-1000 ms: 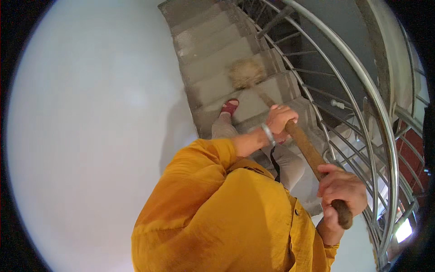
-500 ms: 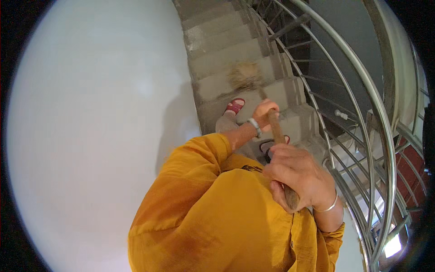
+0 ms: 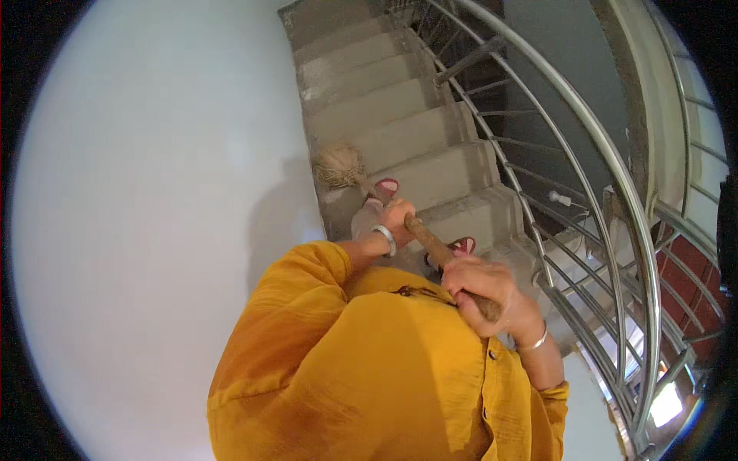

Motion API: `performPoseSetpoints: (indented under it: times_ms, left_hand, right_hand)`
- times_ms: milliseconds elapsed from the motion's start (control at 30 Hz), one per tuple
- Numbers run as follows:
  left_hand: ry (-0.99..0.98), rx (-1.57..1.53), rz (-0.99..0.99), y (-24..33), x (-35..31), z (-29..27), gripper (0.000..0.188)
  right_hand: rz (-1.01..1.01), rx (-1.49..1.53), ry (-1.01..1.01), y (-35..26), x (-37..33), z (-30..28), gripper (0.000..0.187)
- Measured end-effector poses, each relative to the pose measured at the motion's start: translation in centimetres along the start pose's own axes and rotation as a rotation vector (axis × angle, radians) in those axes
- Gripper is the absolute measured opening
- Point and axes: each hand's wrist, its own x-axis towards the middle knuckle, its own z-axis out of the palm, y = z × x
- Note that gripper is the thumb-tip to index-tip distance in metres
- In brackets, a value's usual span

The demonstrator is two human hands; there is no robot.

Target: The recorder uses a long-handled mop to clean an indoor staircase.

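A mop with a wooden handle [image 3: 432, 243] slants across in front of me. Its beige string head [image 3: 340, 165] rests on a stair against the white wall, at the left end of the step. Lower down the handle, my left hand [image 3: 398, 217] is wrapped round it, a grey bracelet on the wrist. My right hand [image 3: 490, 286] grips near the top end, closer to my body, and the handle's blunt end sticks out past the palm. My feet, in red sandals [image 3: 387, 187], stand on the steps just below the mop head.
Grey concrete stairs [image 3: 377, 96] run away ahead. A smooth white wall [image 3: 154, 215] borders them on the left. Curved metal railing [image 3: 607, 146] lines the right side, with a white bulb-like fitting [image 3: 560, 198] beyond its bars and a red surface [image 3: 689, 292] further right.
The mop head has swept left across the step to the wall. My left hand has moved left with the handle, and my right hand has shifted slightly left; both keep their grip.
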Motion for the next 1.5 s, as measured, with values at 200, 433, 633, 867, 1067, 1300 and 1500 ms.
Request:
performPoseSetpoints:
  times_ms: [200,433,633,867,1067,1300,1500]
  left_hand:
    - [-0.134,-0.133,0.132,2.3,6.4,5.9,0.018]
    - [-0.323,-0.888,-0.124,8.3,10.5,8.8,0.015]
    - [-0.127,-0.144,0.377,10.4,5.6,3.0,0.022]
    - [-0.615,0.273,0.124,2.6,4.4,2.0,0.024]
    - [-0.448,0.111,0.178,6.5,9.6,5.1,0.020]
    - [-0.437,-0.094,0.318,7.9,14.2,11.9,0.022]
    - [-0.584,0.052,0.425,10.0,14.7,14.1,0.019]
  right_hand:
    - [-0.020,-0.106,0.115,-1.5,-1.5,-2.6,0.021]
    - [0.041,-0.485,0.159,-2.9,-3.5,-1.6,0.020]
    - [-0.001,-0.222,0.257,-6.6,-6.3,-2.5,0.011]
    - [0.088,0.028,0.410,0.1,-5.5,0.5,0.015]
    - [0.006,-0.206,0.407,-0.8,-4.6,-1.8,0.016]
    - [0.044,-0.370,0.466,0.6,-7.2,-4.6,0.016]
    - [0.013,-0.279,0.540,3.7,-11.2,-7.9,0.020]
